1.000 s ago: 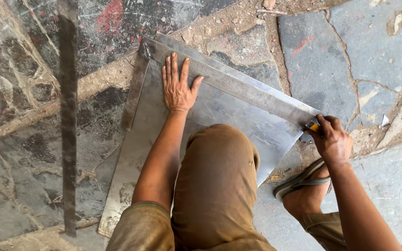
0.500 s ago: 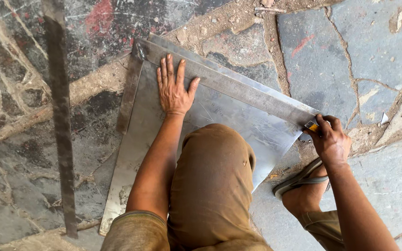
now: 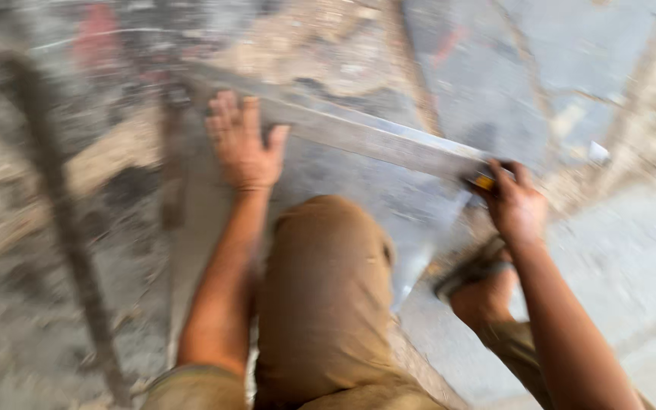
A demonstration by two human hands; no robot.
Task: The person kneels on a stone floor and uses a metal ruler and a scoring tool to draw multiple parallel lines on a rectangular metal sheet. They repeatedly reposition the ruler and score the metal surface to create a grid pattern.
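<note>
Floor-laid metal sheet (image 3: 389, 190), seemingly under left grip (image 3: 243, 144)

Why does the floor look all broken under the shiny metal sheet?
The stone floor is cracked, with crumbly, sandy patches between its slabs. The metal sheet lies flat on it and looks undamaged. The left hand presses on the sheet; the right hand grips a small yellow-tipped tool. The picture is blurry.

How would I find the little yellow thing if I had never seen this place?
Start at the big grey metal sheet lying on the cracked stone floor. Follow its long shiny top edge down to the right, to the closed right hand. The yellow-tipped tool pokes out of that fist, the only bright yellow spot among grey and brown; the blur hides what kind it is.
</note>
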